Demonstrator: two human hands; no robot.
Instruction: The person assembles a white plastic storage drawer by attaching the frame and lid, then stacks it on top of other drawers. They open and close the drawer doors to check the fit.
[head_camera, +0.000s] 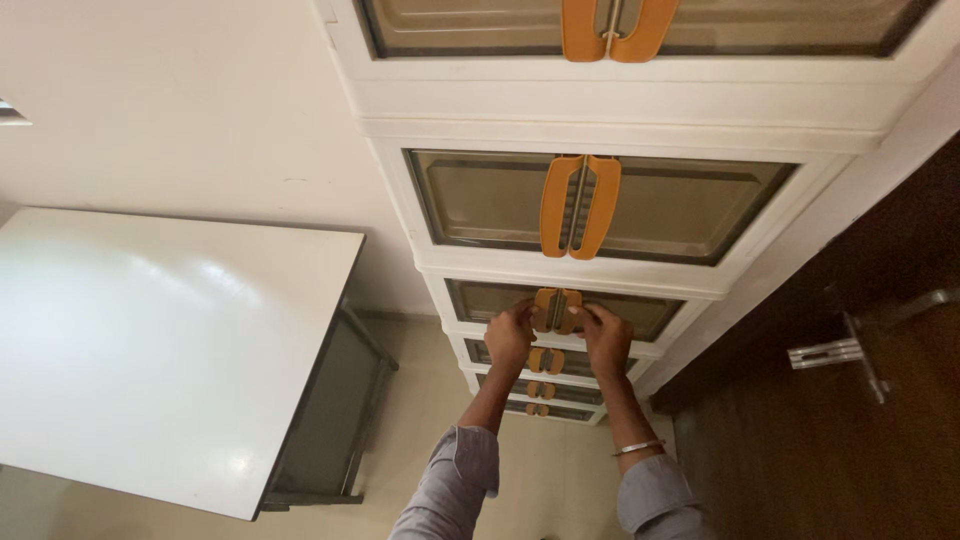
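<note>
At the third compartment down the white stacked cabinet (700, 110), both sets of fingers are closed on its pair of orange handles (556, 310): left hand (510, 335) on the left one, right hand (606, 335) on the right. The doors look shut, so I judge this the grasp before opening; next calls for an even outward pull. Six handle pairs show, one white bench (150, 340) stands left, and one dark door (850, 400) right.

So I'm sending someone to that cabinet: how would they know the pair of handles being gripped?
Start at the tall white cabinet of stacked glass-fronted compartments beside the white table. Count down the orange handle pairs to the third visible one. Unlike the others, it has the left hand and right hand on it.
</note>
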